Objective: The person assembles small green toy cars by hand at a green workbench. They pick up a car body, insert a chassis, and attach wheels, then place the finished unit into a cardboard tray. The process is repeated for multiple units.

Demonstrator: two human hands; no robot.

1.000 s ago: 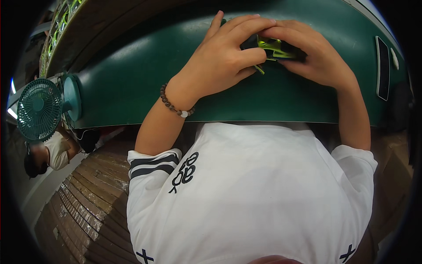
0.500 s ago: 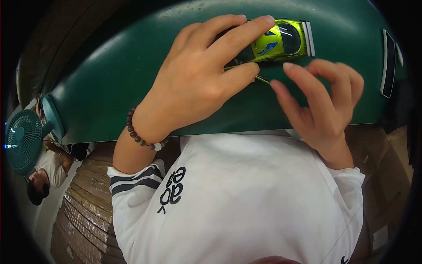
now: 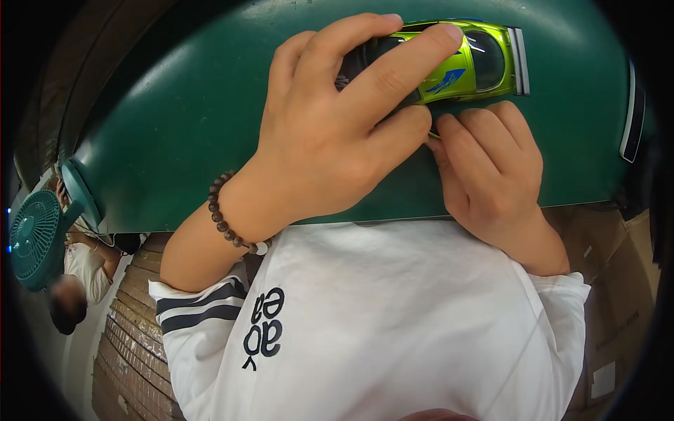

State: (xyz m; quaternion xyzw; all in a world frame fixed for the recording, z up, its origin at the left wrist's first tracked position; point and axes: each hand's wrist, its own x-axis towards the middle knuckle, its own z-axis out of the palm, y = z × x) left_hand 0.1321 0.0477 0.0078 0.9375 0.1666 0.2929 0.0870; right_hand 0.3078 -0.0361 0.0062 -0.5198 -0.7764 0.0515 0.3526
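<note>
A shiny yellow-green toy car [image 3: 456, 74] with blue markings and dark windows rests on the green tabletop, its grey rear spoiler [image 3: 518, 62] toward the right. My left hand [image 3: 344, 119] lies over the front part of the car and grips it, with two fingers across the roof and the thumb along the near side. Close to that thumb, my right hand [image 3: 488, 158] is closed, its thumb and forefinger pinching the edge of what looks like the car's swung-out door. Most of this door, and much of the hood, is hidden by my fingers.
The green table [image 3: 210, 126] has its near edge at my body. A dark, flat, phone-like device [image 3: 634, 116] lies at the right. At the left stands a green fan [image 3: 36, 235], with another person [image 3: 88, 270] beyond it. Cardboard [image 3: 625, 288] is at lower right.
My right hand has gone from spread fingers to a pinch at the door edge beside my left thumb. The car and my left hand appear slightly farther right in view.
</note>
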